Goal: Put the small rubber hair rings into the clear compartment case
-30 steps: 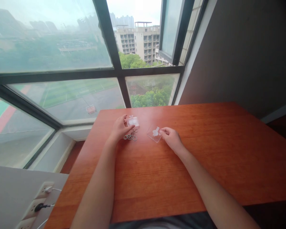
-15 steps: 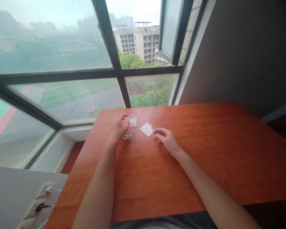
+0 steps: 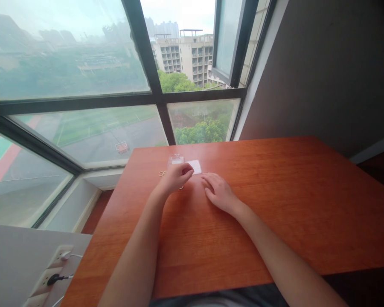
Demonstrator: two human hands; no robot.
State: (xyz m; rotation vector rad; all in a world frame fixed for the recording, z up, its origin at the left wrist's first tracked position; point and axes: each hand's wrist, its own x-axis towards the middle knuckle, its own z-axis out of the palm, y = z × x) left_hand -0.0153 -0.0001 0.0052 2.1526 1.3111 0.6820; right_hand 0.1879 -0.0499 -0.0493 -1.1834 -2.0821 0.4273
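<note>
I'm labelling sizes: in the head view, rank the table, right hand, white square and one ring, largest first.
1. Table
2. Right hand
3. White square, partly hidden
4. Ring

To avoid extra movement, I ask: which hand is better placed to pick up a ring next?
Probably the left hand: rings show right next to it, while the right hand is farther from them. I cannot tell whether the left holds something.
</note>
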